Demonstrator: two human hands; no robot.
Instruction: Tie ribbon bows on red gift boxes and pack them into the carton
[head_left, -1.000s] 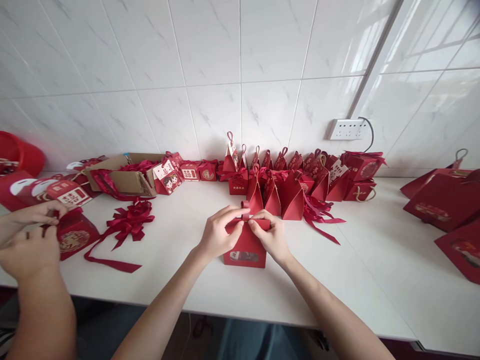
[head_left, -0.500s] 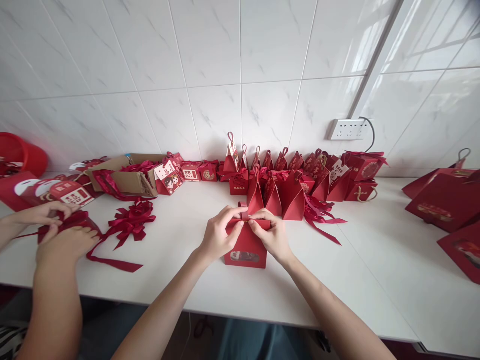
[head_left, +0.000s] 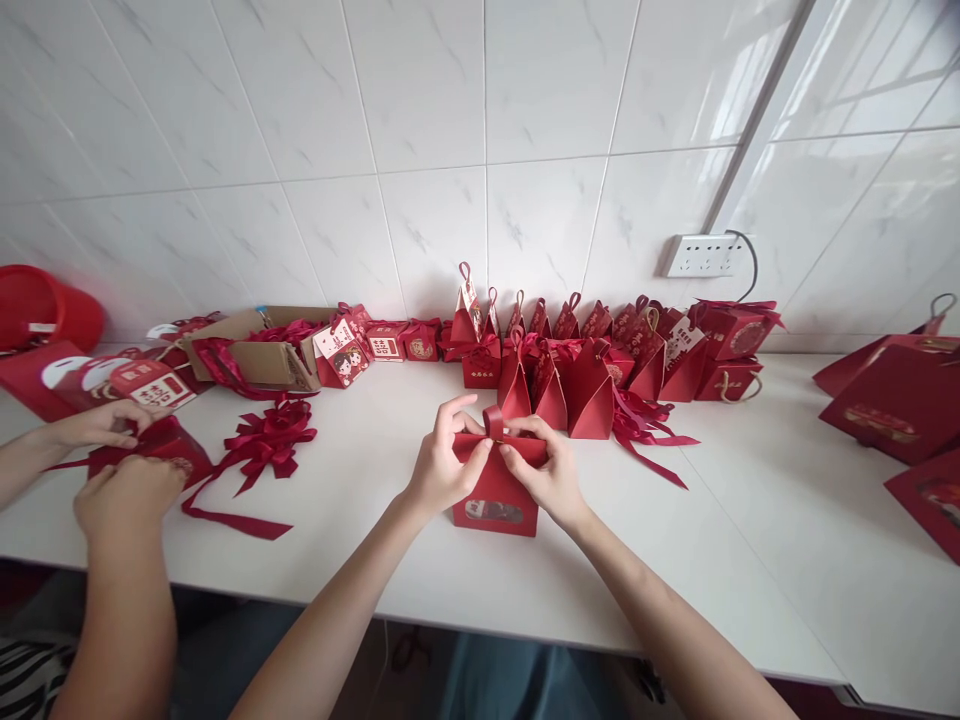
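A red gift box [head_left: 495, 492] with a small oval window stands upright on the white table. My left hand [head_left: 444, 462] grips its top edge from the left, the thumb by the base of the ribbon loop [head_left: 493, 422]. From the right, my right hand [head_left: 549, 472] pinches the same top edge, thumb in front and fingers behind. Both thumbs are close together at the loop. Just behind the hands stand several red peaked boxes [head_left: 590, 392].
Another person's hands [head_left: 129, 492] work on a red box at the left. Loose ribbons [head_left: 270, 440] lie near a cardboard box [head_left: 279, 364]. Larger red bags [head_left: 892, 400] stand at the right, a red bucket [head_left: 79, 318] at the far left. A power strip [head_left: 701, 256] is on the wall.
My left fingers have lifted slightly off the loop, which now shows more fully. The other person's hands have shifted on their box. The view has moved slightly.
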